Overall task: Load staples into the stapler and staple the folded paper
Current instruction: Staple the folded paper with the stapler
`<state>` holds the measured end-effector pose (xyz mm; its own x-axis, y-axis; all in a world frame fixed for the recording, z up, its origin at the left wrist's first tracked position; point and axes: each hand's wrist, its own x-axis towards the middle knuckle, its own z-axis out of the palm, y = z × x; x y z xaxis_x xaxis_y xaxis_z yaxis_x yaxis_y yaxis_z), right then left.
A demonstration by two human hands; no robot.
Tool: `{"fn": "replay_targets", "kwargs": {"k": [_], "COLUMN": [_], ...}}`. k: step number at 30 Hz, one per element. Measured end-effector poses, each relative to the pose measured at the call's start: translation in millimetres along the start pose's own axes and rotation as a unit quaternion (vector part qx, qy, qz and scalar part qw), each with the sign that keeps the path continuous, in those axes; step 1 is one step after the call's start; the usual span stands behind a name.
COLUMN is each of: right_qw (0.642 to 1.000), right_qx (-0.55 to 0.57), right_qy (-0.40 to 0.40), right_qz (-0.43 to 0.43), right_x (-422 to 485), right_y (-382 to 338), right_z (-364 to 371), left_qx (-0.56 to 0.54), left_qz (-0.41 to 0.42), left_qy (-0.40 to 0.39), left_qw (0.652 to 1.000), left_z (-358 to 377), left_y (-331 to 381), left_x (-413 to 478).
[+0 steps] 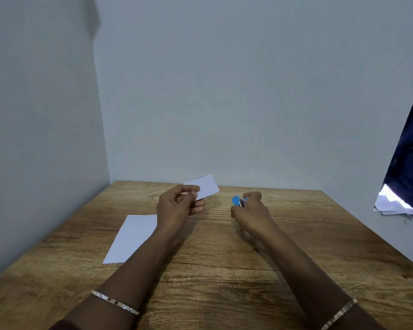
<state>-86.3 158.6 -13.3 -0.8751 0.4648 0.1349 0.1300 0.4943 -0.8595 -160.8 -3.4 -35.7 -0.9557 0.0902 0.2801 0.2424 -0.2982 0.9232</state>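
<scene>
- The wooden counter (224, 270) fills the lower half of the view and butts against the walls at its far and left edges.
- A folded paper (131, 236) lies flat toward the left edge of the counter, apart from both hands.
- The left hand (179, 208) is raised above the counter's far middle, thumb and fingers pinched together on a small white box (204, 186), with something dark just under it. I take it for the staple box; whether anything is inside does not show.
- The right hand (249, 213) is curled shut around the blue stapler (239, 201) near the far edge; only its blue tip and a bit of metal peek out.
- To my eye the loading step is in hand: next a strip of staples must come out of the box and go into the stapler's channel, which calls for fine fingertip work.
</scene>
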Motion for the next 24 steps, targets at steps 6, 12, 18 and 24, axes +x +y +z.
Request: {"fn": "replay_targets", "kwargs": {"k": [6, 12, 18, 24], "right_qw": [0.984, 0.951, 0.945, 0.935], "right_qx": [-0.164, -0.286, -0.300, -0.330], "right_qy": [0.050, 0.078, 0.074, 0.057], "right_qz": [-0.045, -0.091, -0.104, -0.118], "right_x": [-6, -12, -7, -5], "right_y": [2, 3, 8, 14], "right_z": [4, 12, 14, 15], "left_qx": [-0.036, -0.086, -0.072, -0.042], "left_qz": [-0.022, -0.066, -0.064, -0.034], "left_qy": [-0.001, -0.006, -0.018, -0.027], "left_qw": [0.999, 0.994, 0.995, 0.998], "left_z": [3, 7, 5, 4], "left_y": [-1, 6, 6, -1], "left_x": [1, 0, -1, 0]}}
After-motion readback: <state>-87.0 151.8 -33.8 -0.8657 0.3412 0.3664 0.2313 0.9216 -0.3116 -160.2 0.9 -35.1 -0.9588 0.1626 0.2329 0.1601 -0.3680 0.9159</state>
